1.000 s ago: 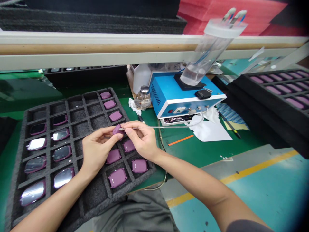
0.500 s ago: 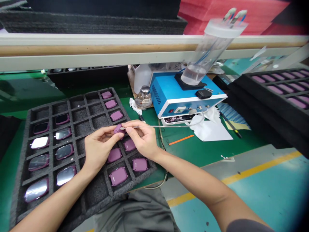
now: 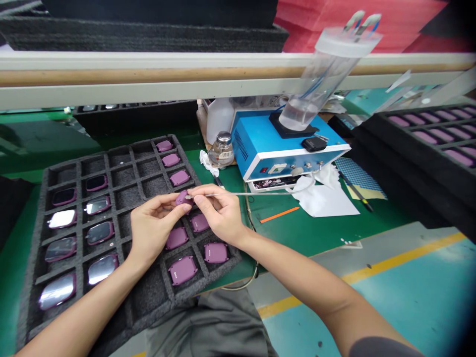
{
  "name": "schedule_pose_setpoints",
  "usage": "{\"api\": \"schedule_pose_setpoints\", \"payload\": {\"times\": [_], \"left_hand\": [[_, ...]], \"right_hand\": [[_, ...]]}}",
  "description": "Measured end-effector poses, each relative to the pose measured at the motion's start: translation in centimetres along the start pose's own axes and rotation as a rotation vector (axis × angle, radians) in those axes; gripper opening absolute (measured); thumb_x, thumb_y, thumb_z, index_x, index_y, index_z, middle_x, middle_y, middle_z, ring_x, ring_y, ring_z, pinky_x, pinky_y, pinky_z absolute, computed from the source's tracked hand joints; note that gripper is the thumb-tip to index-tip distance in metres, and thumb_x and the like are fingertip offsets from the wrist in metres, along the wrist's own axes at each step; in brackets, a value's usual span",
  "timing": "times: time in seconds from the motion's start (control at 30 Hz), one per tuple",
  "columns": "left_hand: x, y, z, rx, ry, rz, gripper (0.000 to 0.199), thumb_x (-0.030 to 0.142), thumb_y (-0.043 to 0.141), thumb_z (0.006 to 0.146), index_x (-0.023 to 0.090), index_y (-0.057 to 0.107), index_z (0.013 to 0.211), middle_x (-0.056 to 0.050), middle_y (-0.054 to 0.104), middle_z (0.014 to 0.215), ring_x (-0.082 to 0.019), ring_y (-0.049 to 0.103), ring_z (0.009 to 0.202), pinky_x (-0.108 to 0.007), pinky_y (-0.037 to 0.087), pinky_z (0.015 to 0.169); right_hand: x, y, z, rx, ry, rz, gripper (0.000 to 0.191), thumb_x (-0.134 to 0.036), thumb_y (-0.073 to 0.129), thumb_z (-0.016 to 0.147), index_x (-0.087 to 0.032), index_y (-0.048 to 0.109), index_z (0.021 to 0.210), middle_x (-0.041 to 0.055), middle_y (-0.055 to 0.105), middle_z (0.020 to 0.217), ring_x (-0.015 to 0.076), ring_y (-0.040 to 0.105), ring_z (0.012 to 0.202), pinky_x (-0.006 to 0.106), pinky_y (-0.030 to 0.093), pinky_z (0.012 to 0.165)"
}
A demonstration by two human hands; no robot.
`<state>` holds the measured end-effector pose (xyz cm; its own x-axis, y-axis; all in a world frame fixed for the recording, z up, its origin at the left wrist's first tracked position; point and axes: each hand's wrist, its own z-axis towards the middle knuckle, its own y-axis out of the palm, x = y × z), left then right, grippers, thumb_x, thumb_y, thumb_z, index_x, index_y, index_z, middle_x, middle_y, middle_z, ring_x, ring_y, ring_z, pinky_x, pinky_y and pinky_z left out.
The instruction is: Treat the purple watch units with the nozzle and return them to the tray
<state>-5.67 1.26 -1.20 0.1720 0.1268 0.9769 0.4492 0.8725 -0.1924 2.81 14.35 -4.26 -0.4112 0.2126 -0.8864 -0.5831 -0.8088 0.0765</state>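
Observation:
My left hand [image 3: 150,228] is closed, its thumb and fingers gripping a small purple watch case [image 3: 182,198] turned on edge. My right hand [image 3: 225,213] pinches the end of a thin clear tube [image 3: 267,194]; the metal tip [image 3: 188,197] touches or nearly touches the case. Exact contact is too small to make out. Both hands are above a dark grey foam tray [image 3: 148,296] divided into compartments. On its right side lie several purple watch cases [image 3: 183,270], backs up. On its left side, several watches with glossy dark faces [image 3: 100,232] rest in compartments.
Behind the hands stands a blue machine [image 3: 267,141] carrying a tilted clear cylinder [image 3: 301,106]. Beside it is a glass bottle [image 3: 222,151]. White paper [image 3: 330,201] and an orange strip [image 3: 279,214] lie to the right. Stacked black trays [image 3: 394,173] stand farther right. A shelf [image 3: 148,89] crosses above.

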Motion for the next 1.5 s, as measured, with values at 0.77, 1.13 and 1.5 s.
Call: {"api": "schedule_pose_setpoints", "payload": {"times": [0.77,1.13,1.5], "left_hand": [[2.0,-5.4,4.6,-0.558,0.203,0.805,0.030,0.024,0.057,0.085,0.020,0.080,0.105,-0.005,0.080,0.106,-0.023,0.072,0.100,-0.030,0.051,0.093],[3.2,-13.1,-6.6,-0.315,0.089,1.282,0.031,0.035,0.060,0.085,0.025,0.078,0.108,-0.009,0.078,0.112,-0.033,0.072,0.106,-0.040,0.052,0.095],[3.2,-10.3,-4.5,-0.135,0.058,0.593,0.030,0.036,0.064,0.086,0.018,0.074,0.109,-0.011,0.077,0.111,-0.026,0.072,0.096,-0.037,0.055,0.087]], "right_hand": [[0.2,-0.4,-1.1,0.111,0.058,-0.028,0.024,-0.041,0.064,0.094,-0.019,0.072,0.095,0.0065,0.076,0.097,0.0177,0.074,0.088,0.031,0.064,0.077],[-0.1,-0.3,-1.5,0.155,0.077,0.042,0.024,-0.044,0.065,0.093,-0.021,0.066,0.101,0.0032,0.074,0.094,0.0149,0.075,0.083,0.027,0.065,0.070],[-0.5,0.1,-1.6,0.209,0.023,0.078,0.025,-0.046,0.066,0.093,-0.022,0.061,0.102,0.0008,0.072,0.088,0.0141,0.074,0.078,0.030,0.066,0.074]]}}
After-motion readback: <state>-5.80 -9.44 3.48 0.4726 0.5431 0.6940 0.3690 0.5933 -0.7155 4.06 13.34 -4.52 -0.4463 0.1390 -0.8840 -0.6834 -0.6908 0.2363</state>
